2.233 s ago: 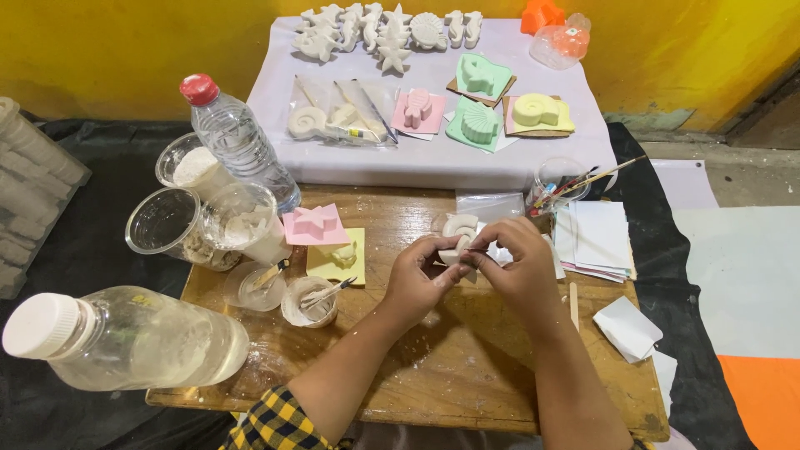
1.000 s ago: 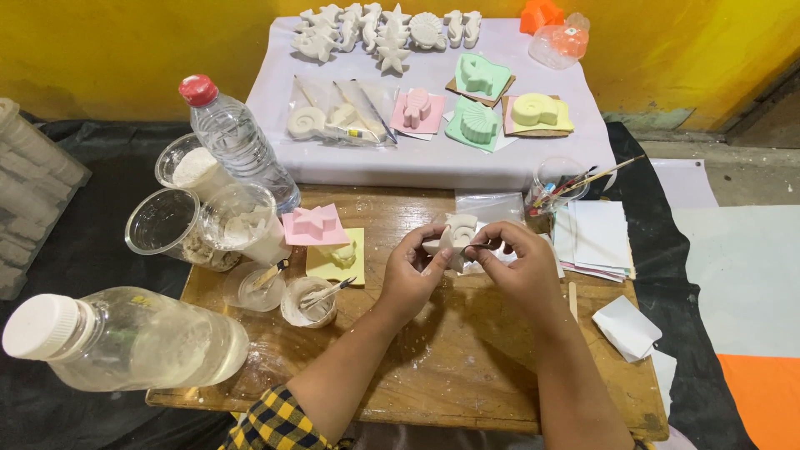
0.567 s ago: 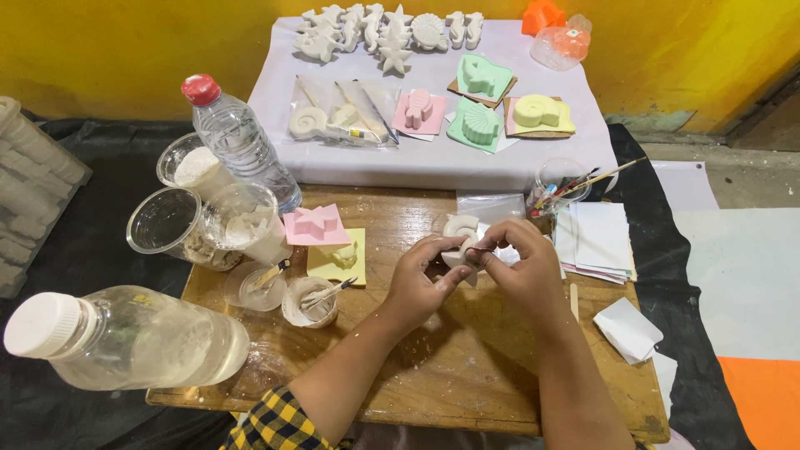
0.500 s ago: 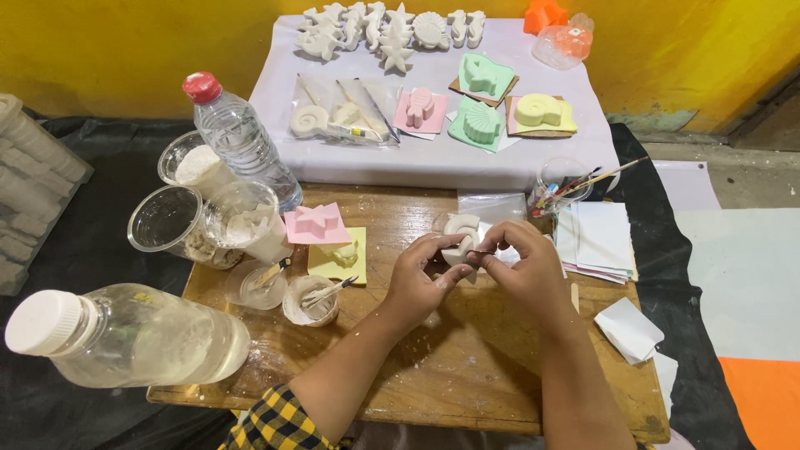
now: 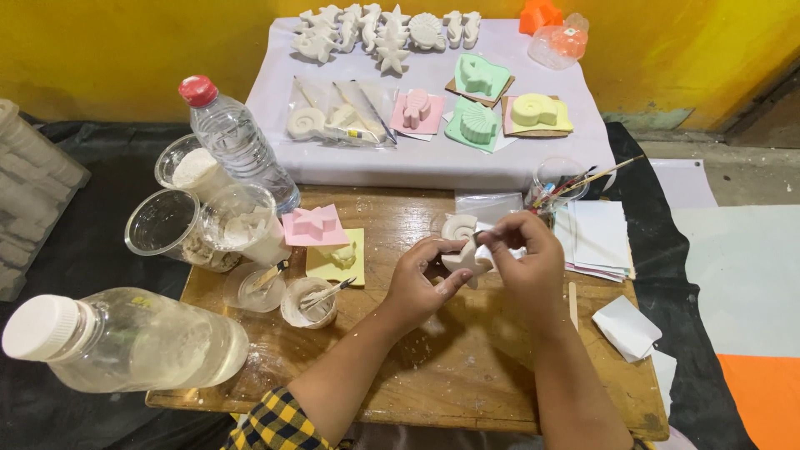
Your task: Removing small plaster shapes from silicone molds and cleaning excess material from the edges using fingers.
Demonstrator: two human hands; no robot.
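Trimming the edge of a small white plaster star held between both hands.

The plaster star (image 5: 463, 260) sits in the curled fingers of the left hand (image 5: 419, 283), while the right hand (image 5: 523, 258) pinches a small piece against its upper edge; the next move likely needs a light, steady touch. A plaster shell (image 5: 457, 226) lies on the table (image 5: 467, 367) just beyond the hands.
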